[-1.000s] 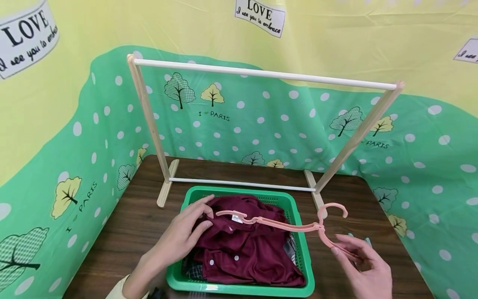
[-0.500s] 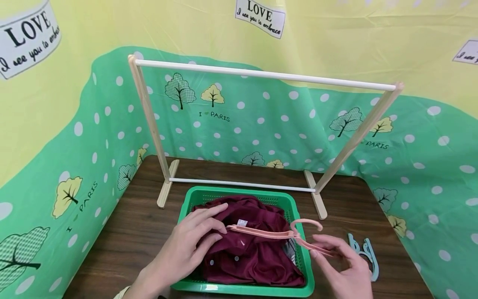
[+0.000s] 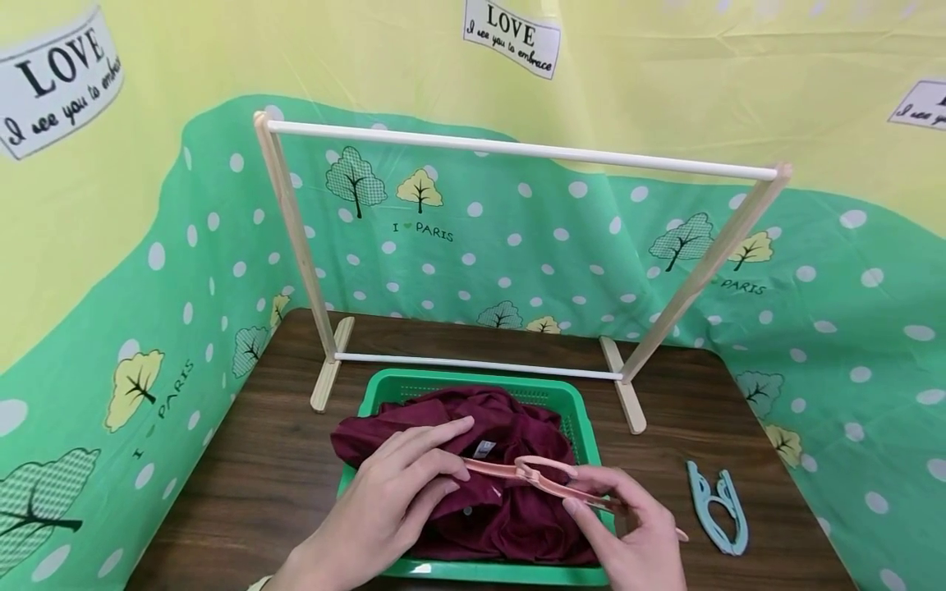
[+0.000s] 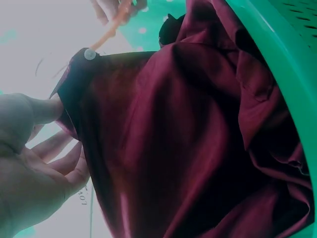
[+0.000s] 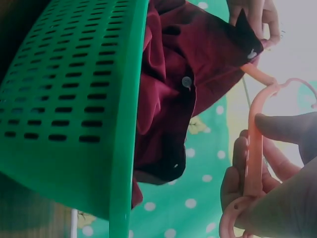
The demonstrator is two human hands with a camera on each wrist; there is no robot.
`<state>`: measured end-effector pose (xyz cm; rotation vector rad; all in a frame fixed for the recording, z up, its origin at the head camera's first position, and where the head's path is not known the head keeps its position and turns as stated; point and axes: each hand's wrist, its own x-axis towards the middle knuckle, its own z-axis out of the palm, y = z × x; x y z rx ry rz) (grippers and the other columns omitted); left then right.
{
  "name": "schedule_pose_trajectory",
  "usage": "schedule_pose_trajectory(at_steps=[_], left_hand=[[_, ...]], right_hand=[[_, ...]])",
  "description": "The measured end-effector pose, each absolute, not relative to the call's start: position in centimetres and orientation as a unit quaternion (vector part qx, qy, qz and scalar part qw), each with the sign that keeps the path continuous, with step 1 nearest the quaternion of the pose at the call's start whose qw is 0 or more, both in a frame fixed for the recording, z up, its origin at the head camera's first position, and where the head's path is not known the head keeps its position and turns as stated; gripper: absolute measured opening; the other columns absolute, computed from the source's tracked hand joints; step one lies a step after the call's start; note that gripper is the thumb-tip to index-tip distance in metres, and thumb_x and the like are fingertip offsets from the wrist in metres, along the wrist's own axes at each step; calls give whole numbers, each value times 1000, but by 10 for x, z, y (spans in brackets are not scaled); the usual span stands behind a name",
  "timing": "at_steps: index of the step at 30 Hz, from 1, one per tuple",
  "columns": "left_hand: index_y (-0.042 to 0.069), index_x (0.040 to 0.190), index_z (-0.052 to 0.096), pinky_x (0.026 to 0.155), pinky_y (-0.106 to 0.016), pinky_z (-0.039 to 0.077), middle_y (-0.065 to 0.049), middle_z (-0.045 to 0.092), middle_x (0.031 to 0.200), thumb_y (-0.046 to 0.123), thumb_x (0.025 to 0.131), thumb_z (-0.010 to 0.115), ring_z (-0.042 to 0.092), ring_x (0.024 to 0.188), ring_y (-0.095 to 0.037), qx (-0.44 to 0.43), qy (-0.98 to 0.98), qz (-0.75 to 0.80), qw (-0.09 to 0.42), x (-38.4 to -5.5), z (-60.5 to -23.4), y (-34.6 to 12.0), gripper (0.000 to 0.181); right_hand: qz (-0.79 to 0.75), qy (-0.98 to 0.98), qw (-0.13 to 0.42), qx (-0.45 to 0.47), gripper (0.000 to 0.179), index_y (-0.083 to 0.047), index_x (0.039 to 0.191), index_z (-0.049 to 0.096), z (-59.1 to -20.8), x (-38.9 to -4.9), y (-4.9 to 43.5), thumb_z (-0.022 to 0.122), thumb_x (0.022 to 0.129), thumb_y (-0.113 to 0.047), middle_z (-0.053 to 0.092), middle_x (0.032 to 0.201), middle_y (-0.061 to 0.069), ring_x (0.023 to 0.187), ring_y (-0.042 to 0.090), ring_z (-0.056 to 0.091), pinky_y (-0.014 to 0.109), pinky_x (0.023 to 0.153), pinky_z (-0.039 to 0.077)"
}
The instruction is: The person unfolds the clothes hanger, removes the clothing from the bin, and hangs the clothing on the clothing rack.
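Observation:
A maroon buttoned shirt (image 3: 517,423) lies heaped in a green basket (image 3: 502,572). My left hand (image 3: 392,501) pinches the shirt's collar edge between thumb and fingers, lifting that part above the rim, as the left wrist view shows of the shirt (image 4: 163,124). My right hand (image 3: 639,525) grips one arm of a pink folding hanger (image 3: 493,469) over the basket's right side. The hanger's other arm runs into the shirt's neck beside my left fingers, its end hidden by cloth. In the right wrist view the hanger (image 5: 255,139) lies between my thumb and fingers.
A light blue folded hanger (image 3: 727,513) lies on the dark wooden table (image 3: 244,460), right of the basket. Behind the basket stands a rack with a white top bar (image 3: 517,149) and wooden posts (image 3: 702,275). A printed cloth backdrop (image 3: 473,263) encloses the table.
My right hand has moved left with the pink hanger, sliding its far arm into the shirt's neck. My left hand has shifted right and drawn the shirt up, some cloth now over the basket's left rim.

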<state>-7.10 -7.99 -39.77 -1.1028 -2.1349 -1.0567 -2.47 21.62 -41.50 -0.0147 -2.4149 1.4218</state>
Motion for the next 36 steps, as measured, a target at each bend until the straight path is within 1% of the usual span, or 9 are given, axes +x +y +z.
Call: schedule_pose_trajectory(at_steps=[3,6,12,17,20,24,27,31,36], left_hand=[[22,117,73,108,-30,58,-8,69,157,9,108,76,73,132,-20,-410,-783,-391,258,-69,-396,-77,16],[22,117,73,106,-27,59,-7,69,157,8,107,77,74,130,-20,-415,-778,-396,258,-68,-395,-74,18],[23,119,73,110,-31,59,-7,68,158,6,101,82,73,132,-20,-443,-772,-382,250,-66,-396,-69,26],[22,137,71,113,-36,60,-5,66,159,14,103,83,71,137,-21,-432,-784,-379,237,-65,-397,-68,37],[19,144,67,115,-31,58,-3,67,157,18,102,85,72,136,-20,-417,-791,-385,229,-64,-399,-68,45],[18,140,70,117,-25,55,-2,70,153,19,101,87,73,133,-18,-409,-793,-383,239,-65,-400,-68,43],[20,137,73,115,-28,55,1,74,147,22,102,86,72,131,-16,-406,-792,-371,265,-66,-401,-67,38],[21,133,77,111,-32,54,3,78,139,20,98,89,72,128,-15,-398,-791,-358,296,-68,-403,-66,37],[18,135,77,110,-31,58,2,81,136,17,98,88,75,126,-15,-404,-788,-356,299,-70,-406,-66,38]], right_hand=[[502,-847,173,-4,37,-14,119,83,-415,-26,211,90,89,7,82,100,-8,92,3,76,15,84,59],[505,-848,162,-9,36,-17,118,84,-416,-28,207,91,89,3,82,99,-9,91,4,75,18,82,59],[515,-845,146,-13,36,-18,117,84,-419,-28,198,93,89,2,82,98,-9,90,5,75,23,79,60],[516,-843,153,-22,37,-17,116,84,-419,-27,196,93,86,4,83,100,-6,91,4,76,22,79,60],[518,-841,155,-27,37,-16,115,84,-419,-28,196,93,86,4,85,102,-3,93,3,77,22,79,61],[525,-835,159,-24,36,-15,114,84,-420,-27,196,93,86,5,86,104,-1,94,3,78,21,80,62],[534,-830,162,-15,35,-13,114,83,-421,-26,196,92,87,7,86,104,-1,93,3,78,20,80,61],[550,-819,164,-1,34,-8,113,82,-422,-25,197,89,87,12,85,103,1,94,5,78,20,80,62],[558,-812,173,16,34,-4,112,82,-423,-24,197,87,85,17,85,104,2,95,6,78,18,80,62]])
